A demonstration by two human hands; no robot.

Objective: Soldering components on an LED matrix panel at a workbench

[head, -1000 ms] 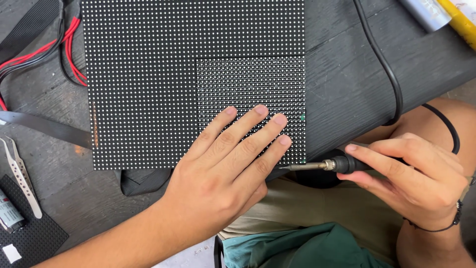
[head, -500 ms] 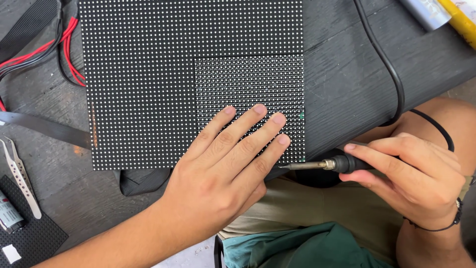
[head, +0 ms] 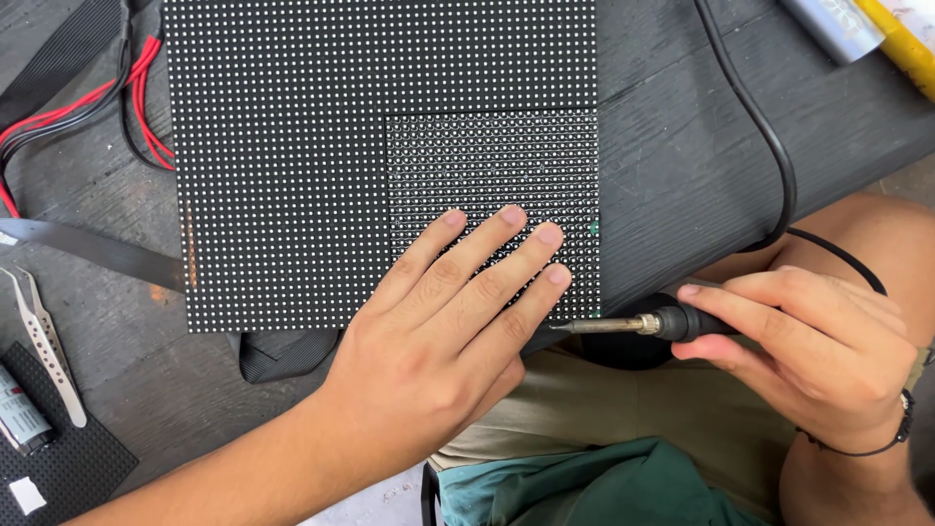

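Your left hand [head: 438,341] lies flat, fingers spread, pressing on the small dotted panel [head: 492,185], which sits on the big black dotted board [head: 292,146]. Your right hand [head: 808,351] grips the soldering iron [head: 633,324] like a pen, tip pointing at your left fingertips, right at the board's near edge. Tip contact is hard to see.

This looks like an electronics repair workshop: a worn dark wooden table [head: 682,185] carries a black LED matrix panel [head: 321,146], red and black wires [head: 107,97], metal tweezers [head: 44,341] and a corded soldering iron [head: 633,323].
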